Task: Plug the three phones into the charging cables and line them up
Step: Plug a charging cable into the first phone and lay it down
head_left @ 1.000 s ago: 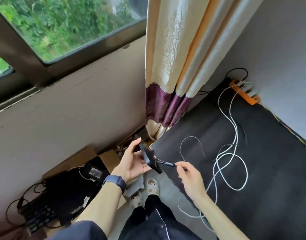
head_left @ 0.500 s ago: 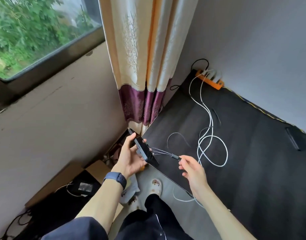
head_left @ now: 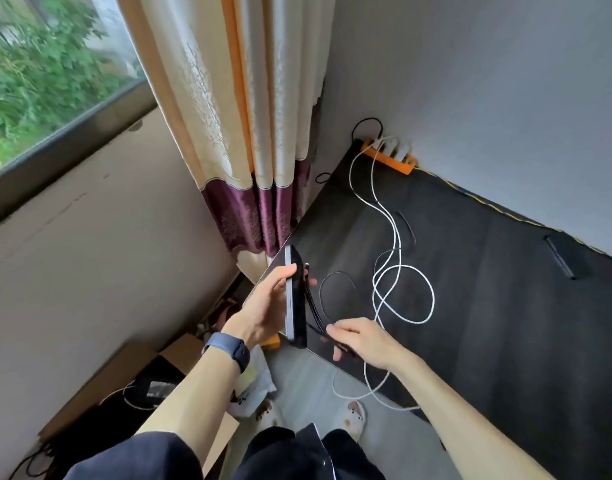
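My left hand (head_left: 268,306) grips a black phone (head_left: 295,299) on edge, over the near left corner of the dark table (head_left: 505,323). My right hand (head_left: 363,341) pinches a dark multi-head charging cable (head_left: 313,306) whose short ends fan up beside the phone. Whether a plug sits in the phone I cannot tell. White charging cables (head_left: 394,271) loop across the table from an orange power strip (head_left: 389,157) at the far corner. A second dark phone (head_left: 562,258) lies flat at the table's far right by the wall.
A cream and purple curtain (head_left: 249,133) hangs just left of the table. Cardboard boxes and a black bag (head_left: 124,403) sit on the floor to the lower left. My feet in slippers (head_left: 355,415) stand at the table's near edge, where a white cable dangles.
The view has swung right and down. My left hand has turned the phone more upright, and my right hand has moved closer to it along the dark cable.
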A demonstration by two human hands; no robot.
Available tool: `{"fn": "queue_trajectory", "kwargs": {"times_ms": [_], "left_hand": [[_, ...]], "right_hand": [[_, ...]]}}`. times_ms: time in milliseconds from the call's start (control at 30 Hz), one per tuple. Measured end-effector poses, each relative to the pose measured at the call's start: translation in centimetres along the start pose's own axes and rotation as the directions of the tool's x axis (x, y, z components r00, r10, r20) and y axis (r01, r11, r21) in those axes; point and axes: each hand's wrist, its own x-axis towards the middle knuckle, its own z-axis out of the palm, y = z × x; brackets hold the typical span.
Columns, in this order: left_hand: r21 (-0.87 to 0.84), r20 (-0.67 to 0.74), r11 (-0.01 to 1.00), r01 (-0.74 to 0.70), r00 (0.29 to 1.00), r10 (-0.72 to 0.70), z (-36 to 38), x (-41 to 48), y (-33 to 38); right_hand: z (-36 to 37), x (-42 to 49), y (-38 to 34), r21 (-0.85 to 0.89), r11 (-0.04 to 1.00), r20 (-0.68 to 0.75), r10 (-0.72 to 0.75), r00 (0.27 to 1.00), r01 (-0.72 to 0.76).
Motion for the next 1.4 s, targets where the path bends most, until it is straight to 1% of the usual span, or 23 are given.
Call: {"fn": "queue_trajectory", "kwargs": {"times_ms": [67, 100, 167, 233, 267, 333, 400, 433, 533, 667, 700, 800, 867, 933, 1067, 1133, 1233, 1300, 1400], "left_hand": [[0.026, 0.024, 1.0, -0.001, 1.0, 0.0, 1.2, 0.0, -0.4], [0.026, 0.041, 1.0, 0.002, 0.999, -0.003, 1.9, -0.1, -0.4], [0.023, 0.062, 1.0, 0.009, 0.998, -0.011, 2.8, -0.3, -0.1], [-0.001, 0.02, 0.999, 0.045, 0.999, -0.045, 3.1, -0.6, -0.1], [-0.041, -0.015, 0.998, 0.057, 0.998, -0.057, 3.0, -0.6, -0.2], [-0.133, -0.073, 0.991, 0.017, 0.997, -0.027, 2.4, -0.5, -0.5], [-0.185, -0.107, 0.981, -0.049, 0.994, 0.029, 1.6, -0.2, -0.6], [-0.205, -0.104, 0.976, -0.07, 0.993, 0.05, 1.2, -0.3, -0.6], [-0.26, -0.094, 0.96, -0.109, 0.992, 0.087, 0.9, -0.7, -0.3], [-0.284, -0.142, 0.946, -0.153, 0.983, 0.117, 1.0, -1.1, 0.1], [-0.286, -0.152, 0.944, -0.162, 0.981, 0.122, 1.1, -1.2, 0.2], [-0.305, -0.162, 0.938, -0.168, 0.979, 0.123, 1.5, -1.3, 0.5], [-0.321, -0.162, 0.932, -0.167, 0.98, 0.12, 1.7, -1.3, 0.4], [-0.338, -0.158, 0.925, -0.171, 0.98, 0.123, 1.9, -1.3, 0.4], [-0.413, -0.172, 0.889, -0.197, 0.976, 0.137, 2.7, -1.5, 0.7], [-0.45, -0.19, 0.868, -0.208, 0.973, 0.134, 3.2, -1.4, 0.9], [-0.524, -0.216, 0.825, -0.209, 0.97, 0.109, 3.7, -1.1, 1.2], [-0.575, -0.261, 0.786, -0.229, 0.961, 0.089, 4.0, -0.9, 1.4], [-0.615, -0.307, 0.745, -0.259, 0.949, 0.076, 4.4, -0.6, 1.4]], "right_hand": [[-1.3, 0.4, -0.3, 0.133, 0.989, 0.042, -0.067, 0.997, 0.061], [-1.8, 0.6, -0.4, 0.167, 0.982, 0.052, -0.094, 0.994, 0.084], [-2.5, 1.2, -0.3, 0.162, 0.98, 0.04, -0.122, 0.992, 0.114], [-2.5, 1.6, 0.7, 0.134, 0.985, -0.007, -0.111, 0.994, 0.111], [-2.4, 1.7, 1.4, 0.118, 0.988, -0.039, -0.094, 0.995, 0.098], [-2.4, 1.3, 2.4, 0.115, 0.989, -0.1, -0.077, 0.992, 0.089], [-2.4, 1.0, 3.4, 0.172, 0.979, -0.151, -0.083, 0.985, 0.109], [-2.5, 0.7, 3.7, 0.227, 0.968, -0.166, -0.072, 0.984, 0.109], [-2.6, 0.0, 4.3, 0.39, 0.916, -0.234, 0.001, 0.972, 0.093], [-2.3, -0.6, 3.2, 0.404, 0.906, -0.335, 0.015, 0.942, 0.129], [-2.1, -0.7, 2.8, 0.379, 0.914, -0.355, -0.002, 0.935, 0.146], [-1.5, -1.0, 2.1, 0.214, 0.958, -0.429, -0.081, 0.9, 0.189], [-1.0, -1.3, 2.0, 0.128, 0.969, -0.496, -0.121, 0.86, 0.21], [-0.5, -1.5, 2.0, 0.028, 0.967, -0.555, -0.197, 0.808, 0.255], [0.1, -1.4, 2.3, -0.143, 0.938, -0.616, -0.334, 0.714, 0.315], [0.1, -1.5, 2.4, -0.195, 0.926, -0.625, -0.372, 0.686, 0.324], [0.0, -1.7, 2.4, -0.23, 0.918, -0.62, -0.394, 0.678, 0.324], [0.0, -1.8, 2.3, -0.219, 0.922, -0.617, -0.385, 0.687, 0.32], [-0.2, -1.9, 2.1, -0.083, 0.954, -0.597, -0.279, 0.752, 0.288]]}}
